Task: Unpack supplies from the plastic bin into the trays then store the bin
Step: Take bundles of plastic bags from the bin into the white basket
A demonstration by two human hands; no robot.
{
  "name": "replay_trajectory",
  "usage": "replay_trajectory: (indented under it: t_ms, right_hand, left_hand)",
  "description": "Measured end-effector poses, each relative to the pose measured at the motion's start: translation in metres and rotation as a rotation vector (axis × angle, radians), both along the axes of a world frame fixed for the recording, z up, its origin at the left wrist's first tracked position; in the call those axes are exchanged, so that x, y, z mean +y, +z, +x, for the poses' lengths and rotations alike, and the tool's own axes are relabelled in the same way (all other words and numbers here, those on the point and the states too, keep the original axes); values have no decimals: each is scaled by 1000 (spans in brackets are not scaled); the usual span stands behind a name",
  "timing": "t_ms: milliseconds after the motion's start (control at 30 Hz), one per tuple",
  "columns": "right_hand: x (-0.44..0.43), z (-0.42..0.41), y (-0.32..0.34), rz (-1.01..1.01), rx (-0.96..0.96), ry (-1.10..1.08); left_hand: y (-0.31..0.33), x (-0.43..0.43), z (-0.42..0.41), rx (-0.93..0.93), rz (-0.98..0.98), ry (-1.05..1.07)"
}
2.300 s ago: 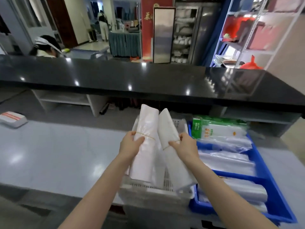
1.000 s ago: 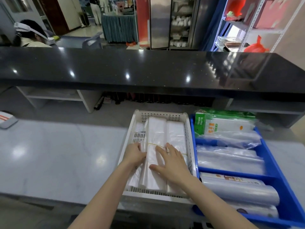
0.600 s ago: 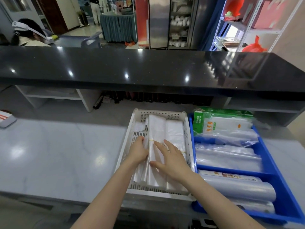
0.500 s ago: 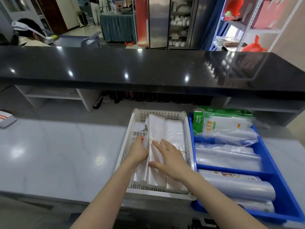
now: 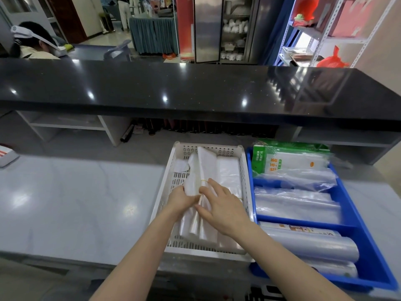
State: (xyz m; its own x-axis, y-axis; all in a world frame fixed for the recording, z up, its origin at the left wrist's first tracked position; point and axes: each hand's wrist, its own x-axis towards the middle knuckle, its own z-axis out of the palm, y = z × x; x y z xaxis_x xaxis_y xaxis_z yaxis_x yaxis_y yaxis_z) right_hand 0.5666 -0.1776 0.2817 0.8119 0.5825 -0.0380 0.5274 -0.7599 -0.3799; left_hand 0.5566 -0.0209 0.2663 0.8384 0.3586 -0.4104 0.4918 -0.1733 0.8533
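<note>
At the far left edge of the grey table (image 5: 76, 203) a flat white box with red stripes (image 5: 6, 155) is seen, cut by the frame. Behind the table a long black ledge (image 5: 195, 90) is raised, and beyond its left end a person with a white band on the head (image 5: 32, 42) is visible.

In the middle, near the front edge of the table, a white tray (image 5: 195, 253) with perforated walls is placed. Three bundles of clear plastic bags are laid in it side by side, lengthwise. The left bundle (image 5: 192, 170) is held by the left grip (image 5: 183, 199), whose fingers are curled round the edge of the bundle. The middle bundle (image 5: 206, 161) is bound by a thin yellow rubber band (image 5: 204, 180). Just below this band the right grip (image 5: 221, 205) is laid flat on the middle bundle, fingers straight and slightly spread, so nothing is pinched by it. The right bundle (image 5: 227, 174) is partly covered by the right palm.

To the right, a blue tray (image 5: 303, 223) is set directly against the white one. It is divided into three compartments. In the far one a green and white packet (image 5: 290, 161) is laid on loose clear bags. In the middle one flat clear bags (image 5: 297, 205) are stacked. In the near one rolls of clear film (image 5: 310, 244) are kept.
</note>
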Motion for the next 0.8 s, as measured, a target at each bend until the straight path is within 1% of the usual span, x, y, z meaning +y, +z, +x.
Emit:
replay_trajectory:
  t_ms: [133,233,533,800]
  right_hand:
    - [-6,0,-2,27,7,-4]
    - [-9,1,-4,31,-7,-1]
    - [-3,2,-3,65,-5,15]
    - [5,5,-7,43,53,57]
  left_hand:
    - [2,-6,1,6,23,-36]
    - [6,-12,2,-37,84,-70]
    - [18,3,-1,-93,231,-33]
    - [57,24,-6,-174,454,-1]
